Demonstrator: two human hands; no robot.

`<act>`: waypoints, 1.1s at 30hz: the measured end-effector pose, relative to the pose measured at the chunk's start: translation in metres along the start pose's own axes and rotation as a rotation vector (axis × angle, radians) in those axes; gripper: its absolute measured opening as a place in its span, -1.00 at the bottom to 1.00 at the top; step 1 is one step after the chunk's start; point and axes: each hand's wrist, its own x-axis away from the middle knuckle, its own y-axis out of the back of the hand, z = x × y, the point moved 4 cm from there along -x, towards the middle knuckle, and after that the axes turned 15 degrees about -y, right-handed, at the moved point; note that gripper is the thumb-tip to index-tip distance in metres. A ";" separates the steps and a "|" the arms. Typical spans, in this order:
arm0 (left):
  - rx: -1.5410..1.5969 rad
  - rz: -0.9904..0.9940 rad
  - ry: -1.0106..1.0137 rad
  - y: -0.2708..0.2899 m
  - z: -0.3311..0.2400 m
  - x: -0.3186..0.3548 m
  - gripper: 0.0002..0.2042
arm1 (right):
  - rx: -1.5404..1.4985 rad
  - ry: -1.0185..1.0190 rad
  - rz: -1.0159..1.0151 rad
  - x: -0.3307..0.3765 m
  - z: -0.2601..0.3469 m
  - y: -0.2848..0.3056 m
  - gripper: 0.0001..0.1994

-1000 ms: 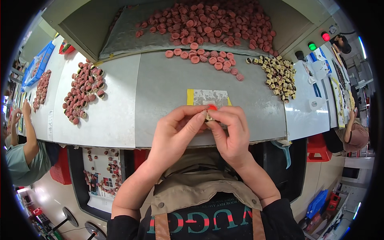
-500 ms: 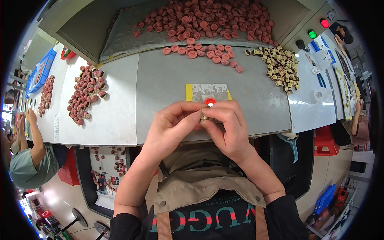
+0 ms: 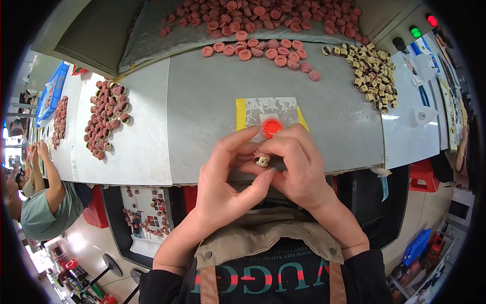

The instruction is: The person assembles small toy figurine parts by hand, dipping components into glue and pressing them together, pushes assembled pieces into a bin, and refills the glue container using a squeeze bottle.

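While the small doll head (image 3: 262, 160) is between left hand (image 3: 223, 180) and right hand (image 3: 302, 172), near table (image 3: 212, 111) front edge, fingers curl around it | exact grip: cannot tell | seems light, stiff; better pinch sides

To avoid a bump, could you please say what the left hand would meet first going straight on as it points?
Probably the right hand, just rightward of the left hand beside the small pink-topped piece, though depth is unclear.
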 end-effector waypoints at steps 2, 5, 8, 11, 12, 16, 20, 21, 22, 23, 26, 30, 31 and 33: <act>-0.011 -0.006 -0.007 0.000 0.004 -0.001 -0.43 | 0.005 -0.008 0.020 -0.001 -0.001 0.000 -0.62; -0.069 0.012 -0.014 -0.001 0.006 -0.003 -0.46 | 0.021 -0.015 0.037 -0.004 -0.002 0.000 -0.63; -0.072 0.013 -0.046 -0.003 0.005 -0.006 -0.49 | 0.025 -0.002 0.012 -0.006 -0.003 0.002 -0.64; -0.015 0.030 -0.026 -0.008 -0.001 -0.010 -0.51 | 0.036 0.031 -0.014 -0.005 -0.001 0.006 -0.63; 0.028 -0.001 0.027 -0.005 -0.001 -0.006 -0.53 | 0.039 0.041 -0.010 -0.004 0.002 0.007 -0.63; -0.001 -0.063 0.068 0.005 -0.008 -0.004 -0.58 | 0.066 0.033 0.101 -0.006 0.017 0.018 -0.63; -0.914 0.127 -0.291 0.059 -0.014 -0.026 -0.75 | 0.339 0.005 -0.062 -0.021 -0.005 0.070 -0.72; -1.022 0.095 -0.299 0.078 -0.010 -0.031 -0.80 | 0.443 -0.028 -0.096 -0.030 -0.016 0.090 -0.75; -1.120 0.068 -0.279 0.100 -0.008 -0.036 -0.81 | 0.537 -0.063 -0.131 -0.042 -0.027 0.111 -0.79; -1.223 0.038 -0.253 0.121 -0.009 -0.039 -0.81 | 0.526 -0.126 -0.117 -0.053 -0.040 0.125 -0.80; -1.587 -0.023 -0.409 0.146 -0.010 -0.052 -0.79 | 0.559 -0.144 -0.087 -0.086 -0.064 0.141 -0.80; -1.243 0.076 -0.410 0.110 -0.002 -0.083 -0.72 | 0.657 0.050 -0.021 -0.111 -0.080 0.122 -0.79; -1.120 0.099 -0.393 0.092 0.001 -0.096 -0.71 | 0.644 0.064 -0.007 -0.112 -0.082 0.116 -0.79; -0.950 0.108 -0.508 0.069 0.005 -0.117 -0.73 | 0.736 0.001 0.055 -0.112 -0.086 0.109 -0.81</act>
